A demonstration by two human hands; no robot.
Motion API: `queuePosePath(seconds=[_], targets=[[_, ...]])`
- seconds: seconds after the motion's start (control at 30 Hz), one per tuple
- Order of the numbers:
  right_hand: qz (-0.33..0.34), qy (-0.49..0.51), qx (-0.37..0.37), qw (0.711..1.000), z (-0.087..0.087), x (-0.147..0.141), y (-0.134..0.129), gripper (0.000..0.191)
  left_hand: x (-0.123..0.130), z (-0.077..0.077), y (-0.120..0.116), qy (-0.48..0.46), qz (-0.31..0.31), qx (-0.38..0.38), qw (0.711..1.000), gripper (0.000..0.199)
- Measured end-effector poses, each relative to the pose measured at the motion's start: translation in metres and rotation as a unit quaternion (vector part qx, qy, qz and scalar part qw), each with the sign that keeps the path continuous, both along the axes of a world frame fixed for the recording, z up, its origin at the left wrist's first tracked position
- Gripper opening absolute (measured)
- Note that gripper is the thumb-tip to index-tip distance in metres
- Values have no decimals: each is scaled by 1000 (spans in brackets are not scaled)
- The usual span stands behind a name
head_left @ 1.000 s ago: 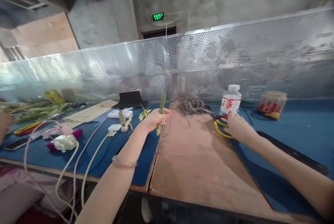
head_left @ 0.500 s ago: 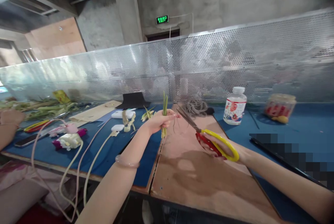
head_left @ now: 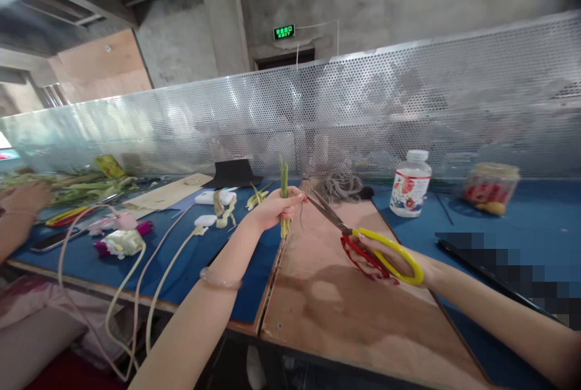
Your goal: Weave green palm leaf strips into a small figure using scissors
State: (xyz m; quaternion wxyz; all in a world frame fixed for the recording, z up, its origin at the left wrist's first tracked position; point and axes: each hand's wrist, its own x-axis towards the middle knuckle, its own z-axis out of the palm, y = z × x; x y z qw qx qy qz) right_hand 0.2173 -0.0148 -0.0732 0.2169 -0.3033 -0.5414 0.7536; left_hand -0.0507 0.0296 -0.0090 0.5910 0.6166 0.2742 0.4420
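Note:
My left hand (head_left: 272, 209) is closed round a small upright bundle of green stalks (head_left: 284, 178), which sticks out above and below the fingers. A thin grey strand (head_left: 302, 215) hangs by its fingertips. My right hand (head_left: 385, 257) grips a pair of scissors (head_left: 356, 234) with one yellow and one red handle loop, fingers through the loops. The blades point toward my left fingertips, their tips very close to the strand. Whether the blades touch it, I cannot tell. Behind the scissors lies a tangle of grey string (head_left: 342, 186).
A labelled plastic bottle (head_left: 410, 187) and a jar (head_left: 491, 187) stand at the right. White chargers with cables (head_left: 205, 220), a phone (head_left: 54, 241) and leafy scraps (head_left: 91, 187) lie left, near another person's hand (head_left: 27, 199). A perforated metal screen (head_left: 204, 123) runs along the back.
The scissors' handle loops have spread apart somewhat, and the blades sit slightly lower and to the right. My left hand still holds the stalks. The other person's hand at far left has moved.

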Motion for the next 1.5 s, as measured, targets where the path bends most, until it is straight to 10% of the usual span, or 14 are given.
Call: queuePosePath(seconds=[0.9, 1.2, 1.5], targets=[[38, 16, 4, 999, 17, 10, -7, 41, 2, 4, -6, 18, -10, -3, 1000, 19], [-205, 40, 258, 943, 19, -15, -12, 33, 24, 1, -21, 110, -77, 11, 991, 16], [-250, 74, 239, 935, 10, -21, -22, 27, 59, -9, -35, 105, -118, 10, 987, 15]])
